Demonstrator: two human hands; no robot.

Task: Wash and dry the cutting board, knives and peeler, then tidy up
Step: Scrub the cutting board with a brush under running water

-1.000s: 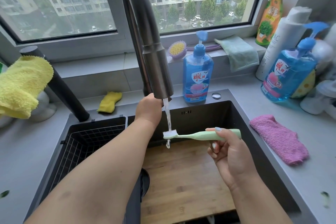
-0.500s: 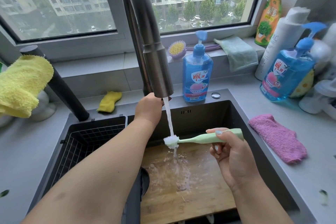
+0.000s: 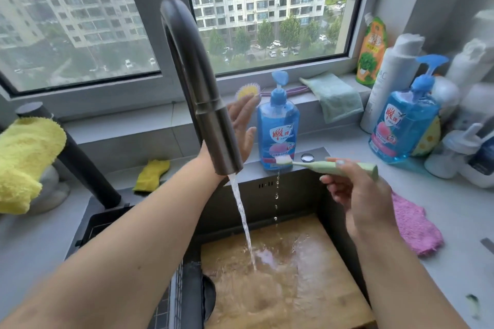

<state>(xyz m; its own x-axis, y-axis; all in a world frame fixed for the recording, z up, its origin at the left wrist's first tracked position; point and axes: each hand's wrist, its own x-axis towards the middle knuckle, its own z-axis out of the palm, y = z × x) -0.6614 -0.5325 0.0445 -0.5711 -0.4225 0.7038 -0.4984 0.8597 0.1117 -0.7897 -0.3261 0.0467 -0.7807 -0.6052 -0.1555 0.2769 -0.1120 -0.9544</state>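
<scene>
A wooden cutting board [image 3: 315, 291] lies in the dark sink [image 3: 291, 195], and water from the tall dark tap [image 3: 205, 104] runs onto it. My right hand [image 3: 358, 197] grips a pale green brush [image 3: 334, 165] by its handle, bristle head dripping, held right of the water stream. Behind the tap spout my left hand [image 3: 242, 125] is raised with fingers straight, close to a blue soap pump bottle [image 3: 278, 125]. No knives or peeler are visible.
A wire basket [image 3: 88, 232] fills the sink's left part. A pink cloth [image 3: 414, 224] lies on the right counter near a second blue bottle [image 3: 406, 115] and other bottles. Yellow cloths [image 3: 24, 160] sit left; a green cloth [image 3: 334, 93] hangs off the sill.
My left hand left the tap's base and rose open beside the soap bottle. The brush moved up and right, out of the stream. Water now falls straight onto the board.
</scene>
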